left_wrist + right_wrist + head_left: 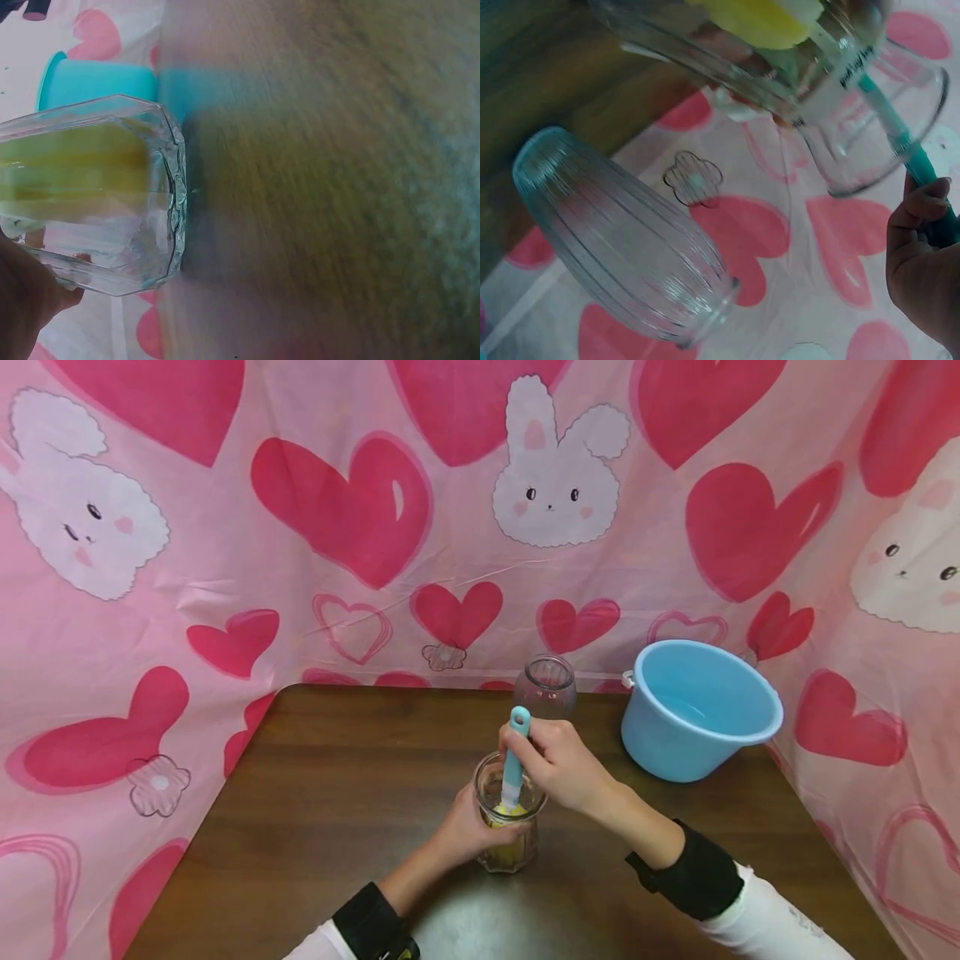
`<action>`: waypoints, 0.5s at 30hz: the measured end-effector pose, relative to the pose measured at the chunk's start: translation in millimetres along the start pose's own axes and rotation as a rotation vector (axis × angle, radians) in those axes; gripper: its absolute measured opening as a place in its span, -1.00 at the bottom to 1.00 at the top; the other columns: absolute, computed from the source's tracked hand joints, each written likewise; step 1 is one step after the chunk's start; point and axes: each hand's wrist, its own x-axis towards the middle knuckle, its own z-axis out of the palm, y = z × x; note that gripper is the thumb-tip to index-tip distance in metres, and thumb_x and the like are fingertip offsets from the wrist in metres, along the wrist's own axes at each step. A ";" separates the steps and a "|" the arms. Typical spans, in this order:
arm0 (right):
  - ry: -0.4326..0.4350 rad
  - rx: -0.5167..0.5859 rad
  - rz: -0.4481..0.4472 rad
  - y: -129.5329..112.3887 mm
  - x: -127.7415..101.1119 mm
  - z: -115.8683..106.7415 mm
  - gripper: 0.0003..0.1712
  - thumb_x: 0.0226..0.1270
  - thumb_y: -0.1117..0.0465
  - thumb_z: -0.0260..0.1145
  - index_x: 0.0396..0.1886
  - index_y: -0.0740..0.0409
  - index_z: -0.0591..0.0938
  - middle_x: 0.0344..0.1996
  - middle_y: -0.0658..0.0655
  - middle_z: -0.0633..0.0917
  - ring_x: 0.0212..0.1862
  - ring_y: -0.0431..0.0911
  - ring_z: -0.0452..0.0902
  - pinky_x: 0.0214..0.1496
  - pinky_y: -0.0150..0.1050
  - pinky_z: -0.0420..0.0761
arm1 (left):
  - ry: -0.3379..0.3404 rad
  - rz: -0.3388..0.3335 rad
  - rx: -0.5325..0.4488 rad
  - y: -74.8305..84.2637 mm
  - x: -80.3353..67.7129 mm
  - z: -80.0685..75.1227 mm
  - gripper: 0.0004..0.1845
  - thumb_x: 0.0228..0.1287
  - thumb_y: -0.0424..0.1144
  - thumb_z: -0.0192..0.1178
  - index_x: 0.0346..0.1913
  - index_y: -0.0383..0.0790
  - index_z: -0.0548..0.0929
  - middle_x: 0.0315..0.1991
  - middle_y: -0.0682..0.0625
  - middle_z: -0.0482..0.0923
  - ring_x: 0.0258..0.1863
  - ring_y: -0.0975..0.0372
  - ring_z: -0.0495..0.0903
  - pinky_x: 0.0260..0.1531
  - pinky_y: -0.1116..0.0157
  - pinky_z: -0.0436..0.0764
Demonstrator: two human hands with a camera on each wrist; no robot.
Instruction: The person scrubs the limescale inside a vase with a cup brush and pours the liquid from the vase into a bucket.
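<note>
Head view: the dark brown wooden bench (315, 793) has a rounded far-left corner and lies hemmed in by a pink cloth backdrop printed with red hearts and white rabbits (360, 527); bare wood lies open to the left of the hands, while a smooth light-blue plastic basin (697, 710) sits near the right edge. The left hand (468, 831) wraps its fingers round a clear faceted glass jar (510, 827) standing upright near the middle of the bench. The right hand (558, 764) grips the teal plastic handle of a bottle brush (514, 756), whose yellow sponge head is down inside the jar. Just behind stands a clear ribbed glass vase (545, 687), apart from the jar. Left wrist view: the jar (97, 195) shows flat angled facets and a thick base resting on the blurred wood grain, yellow sponge visible through the glass, the basin (97, 82) beyond it. Right wrist view: the vase (622, 240) is finely fluted and narrows toward its mouth; the brush handle (900, 127) runs into the jar's flared rim (870, 120), fingers (922, 210) curled round it.
</note>
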 end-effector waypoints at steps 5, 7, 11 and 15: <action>-0.025 -0.028 0.002 -3.6 -0.2 -2.8 -0.80 0.61 0.22 0.16 -0.24 0.10 0.67 -0.43 -0.07 0.69 -0.35 -0.21 0.62 -0.26 -0.25 0.69 | 0.001 -0.002 0.009 1.0 0.9 0.7 -0.10 0.00 -0.23 0.62 0.43 -0.12 0.41 0.20 -0.02 0.63 0.15 0.17 0.62 0.19 0.22 0.58; 0.000 -0.038 -0.052 -9.6 1.5 -8.0 -0.81 0.61 0.25 0.15 -0.23 0.09 0.66 -0.39 -0.06 0.70 -0.33 -0.21 0.63 -0.23 -0.24 0.69 | 0.004 -0.007 0.015 1.5 1.1 0.7 -0.10 -0.03 -0.21 0.63 0.42 -0.14 0.41 0.20 -0.01 0.62 0.16 0.17 0.61 0.20 0.22 0.58; 0.071 -0.052 -0.165 -18.5 5.5 -18.0 -0.85 0.58 0.30 0.15 -0.21 0.10 0.64 -0.37 -0.03 0.71 -0.36 -0.19 0.60 -0.30 -0.26 0.65 | 0.014 -0.011 0.018 1.1 0.0 0.6 -0.09 -0.06 -0.21 0.64 0.40 -0.18 0.42 0.20 -0.01 0.60 0.14 0.19 0.59 0.21 0.24 0.56; 0.055 -0.052 -0.182 -19.0 6.3 -18.6 -0.86 0.58 0.31 0.16 -0.20 0.12 0.63 -0.36 -0.01 0.70 -0.35 -0.19 0.59 -0.28 -0.26 0.65 | 0.016 -0.004 0.011 0.9 -1.4 -0.3 -0.09 -0.04 -0.21 0.64 0.41 -0.17 0.41 0.21 -0.01 0.60 0.15 0.19 0.59 0.22 0.24 0.55</action>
